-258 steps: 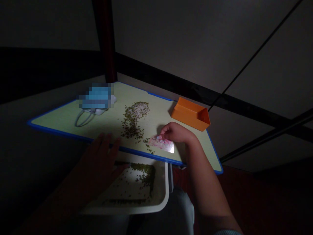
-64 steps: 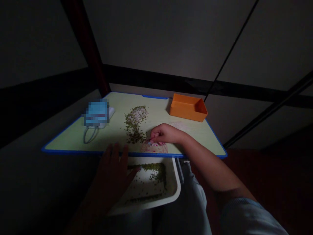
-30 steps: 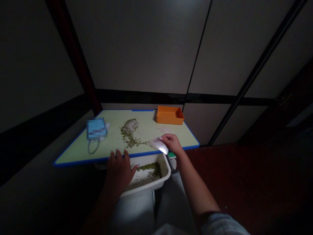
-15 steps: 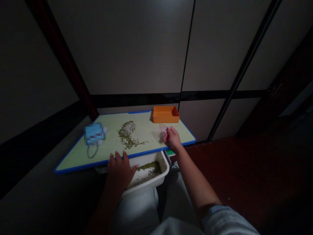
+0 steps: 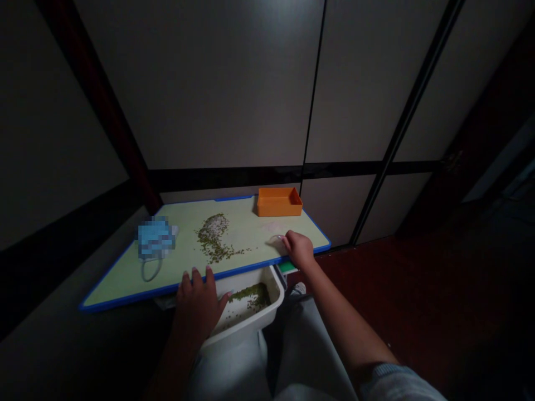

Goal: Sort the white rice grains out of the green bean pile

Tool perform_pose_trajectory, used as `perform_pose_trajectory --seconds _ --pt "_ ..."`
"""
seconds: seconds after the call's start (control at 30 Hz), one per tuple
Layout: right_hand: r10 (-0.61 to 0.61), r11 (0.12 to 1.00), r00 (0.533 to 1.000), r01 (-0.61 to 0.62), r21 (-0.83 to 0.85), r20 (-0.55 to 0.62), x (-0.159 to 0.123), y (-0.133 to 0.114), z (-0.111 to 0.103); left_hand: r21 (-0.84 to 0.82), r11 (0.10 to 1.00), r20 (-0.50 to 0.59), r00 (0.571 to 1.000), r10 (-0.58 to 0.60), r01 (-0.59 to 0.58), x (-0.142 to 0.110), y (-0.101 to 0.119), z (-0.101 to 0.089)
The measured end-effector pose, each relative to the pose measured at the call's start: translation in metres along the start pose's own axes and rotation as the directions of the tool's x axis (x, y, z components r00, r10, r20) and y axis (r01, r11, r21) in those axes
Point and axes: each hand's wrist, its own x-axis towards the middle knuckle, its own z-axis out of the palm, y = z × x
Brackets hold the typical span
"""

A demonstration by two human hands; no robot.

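Note:
My left hand (image 5: 197, 301) lies with fingers spread on the front edge of the pale green tabletop (image 5: 242, 223), its thumb over a white bin (image 5: 246, 323). Inside that bin are green grains (image 5: 257, 295), gathered mostly along the far side and right end. My right hand (image 5: 299, 248) is closed near the table's right front, pinching a thin clear piece with a curved edge (image 5: 276, 239); its exact kind is unclear. A loose pile of pale and green grains (image 5: 214, 231) spreads on the tabletop left of centre, trailing forward and right.
An orange open box (image 5: 279, 203) stands at the back right of the table. At the left lies a blurred blue item (image 5: 155, 238) with a grey loop (image 5: 151, 270). Cabinet panels (image 5: 225, 100) rise directly behind the blue-rimmed table.
My right hand has turned and lowered slightly towards the table's front edge with the clear piece. The pink part seen at its fingers earlier is hidden now. The view has shifted slightly.

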Motion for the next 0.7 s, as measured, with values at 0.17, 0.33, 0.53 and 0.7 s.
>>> perform_pose_trajectory --seconds 0.17,0.33,0.53,0.7 --pt "-0.224 0.952 0.957 0.256 -0.167 0.186 -0.024 -0.008 0.004 -0.005 1.000 -0.014 1.000 0.007 -0.007 0.000 -0.001 0.003" --pt "-0.339 0.885 0.886 0.415 -0.213 0.317 -0.031 -0.015 0.012 -0.004 1.000 -0.029 0.999 0.017 -0.017 -0.001 -0.005 0.007" --pt "-0.262 0.887 0.900 0.367 -0.279 0.349 -0.007 -0.019 0.007 0.004 1.000 -0.032 0.999 0.027 -0.027 -0.001 -0.007 0.009" --pt "-0.204 0.905 0.921 0.306 -0.295 0.331 0.015 -0.019 0.011 0.003 0.999 -0.030 0.999 0.037 -0.037 0.001 -0.007 0.010"
